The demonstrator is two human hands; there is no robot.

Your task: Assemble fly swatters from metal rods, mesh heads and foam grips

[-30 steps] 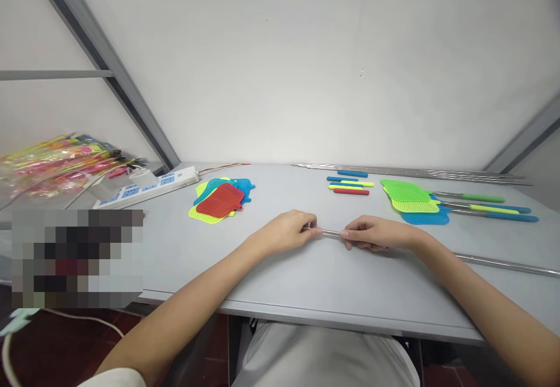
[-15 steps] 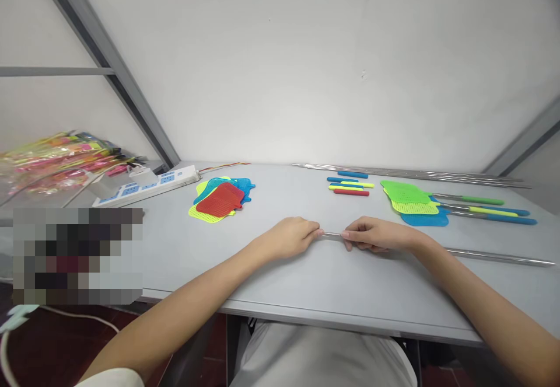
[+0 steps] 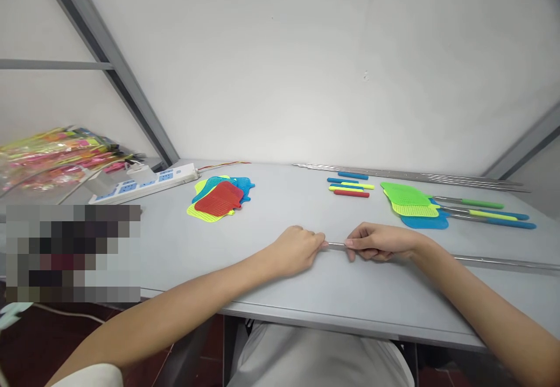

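A thin silver metal rod (image 3: 336, 245) runs sideways between my two hands, low over the table. My left hand (image 3: 300, 251) is closed in a fist on its left end, hiding the tip. With thumb and fingers my right hand (image 3: 377, 241) pinches the rod a short way to the right. Past my right forearm, a metal length (image 3: 503, 262) shows in line with the rod, reaching to the right edge of view. Beyond my right hand lies a group of fly swatters, a green one (image 3: 405, 194) on top, with metal shafts and coloured handles.
Loose swatter heads, a red one (image 3: 219, 198) uppermost, lie left on the grey table (image 3: 271, 212). Several coloured handles (image 3: 352, 194) sit at the back middle, before metal rods (image 3: 406, 175) along the wall. A power strip (image 3: 146, 182) and plastic-wrapped bundles (image 3: 56, 156) are at left.
Both hands and the rod have shifted slightly toward me and to the right. My grip on the rod looks the same.
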